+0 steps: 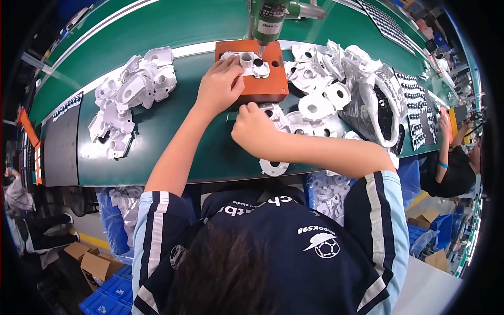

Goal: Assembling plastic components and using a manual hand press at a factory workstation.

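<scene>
A white plastic housing (245, 60) with a raised round collar lies on an orange fixture block (278, 86). My left hand (221, 86) grips the housing's left side, fingers laid along it and thumb bent in front. A small black round piece (258, 62) shows at the housing's right part. Just above it is the metal tip (261, 51) of a green press (266, 21). My right hand (254, 127) is curled closed in front of the block, beside other white housings (281, 119). Whatever its fingers hold, if anything, is hidden.
White housings are heaped at left (135, 90) and right (315, 102) on the green bench (178, 142). A clear plastic bag (386, 107) with dark contents stands right, near a tray of small black parts (415, 107). Bins of white parts (328, 194) sit below; a co-worker (454, 170) is at far right.
</scene>
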`<state>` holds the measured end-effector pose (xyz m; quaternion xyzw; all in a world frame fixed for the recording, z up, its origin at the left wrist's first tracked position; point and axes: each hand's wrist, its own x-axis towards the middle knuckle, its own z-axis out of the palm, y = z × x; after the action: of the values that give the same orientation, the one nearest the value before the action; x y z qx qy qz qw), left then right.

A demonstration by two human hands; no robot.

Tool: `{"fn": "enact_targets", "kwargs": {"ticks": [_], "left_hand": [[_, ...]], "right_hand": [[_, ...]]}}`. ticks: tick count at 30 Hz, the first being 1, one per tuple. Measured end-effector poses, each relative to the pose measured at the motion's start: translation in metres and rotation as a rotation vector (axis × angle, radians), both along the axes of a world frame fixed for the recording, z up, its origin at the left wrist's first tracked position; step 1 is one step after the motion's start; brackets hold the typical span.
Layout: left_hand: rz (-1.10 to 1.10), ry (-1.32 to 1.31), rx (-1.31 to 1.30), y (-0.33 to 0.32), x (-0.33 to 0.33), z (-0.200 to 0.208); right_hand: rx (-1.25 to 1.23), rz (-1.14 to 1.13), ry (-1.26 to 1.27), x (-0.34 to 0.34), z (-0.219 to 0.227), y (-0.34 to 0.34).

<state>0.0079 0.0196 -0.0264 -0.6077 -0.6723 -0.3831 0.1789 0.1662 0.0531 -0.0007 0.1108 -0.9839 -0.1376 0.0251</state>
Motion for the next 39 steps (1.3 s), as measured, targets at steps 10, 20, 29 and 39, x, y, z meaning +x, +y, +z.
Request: {"fn": "enact_targets", "kwargs": {"ticks": [10, 20, 29, 39], "left_hand": [[0.003, -0.023, -0.015, -0.002, 0.004, 0.005], [-0.021, -0.057, -0.077, 0.000, 0.001, 0.002], [0.028, -0.035, -0.008, -0.002, 0.005, 0.006], [0.022, -0.083, -0.005, -0.001, 0.007, 0.008]], "right_hand": [[0.063, -0.061, 0.019, 0.002, -0.028, 0.002], [-0.180, -0.053, 0.223, 0.002, 0.002, 0.020], [-1.271, -0.614, 0.235, -0.013, 0.047, 0.137], [-1.163, -0.542, 0.429, -0.018, 0.023, 0.170]]}}
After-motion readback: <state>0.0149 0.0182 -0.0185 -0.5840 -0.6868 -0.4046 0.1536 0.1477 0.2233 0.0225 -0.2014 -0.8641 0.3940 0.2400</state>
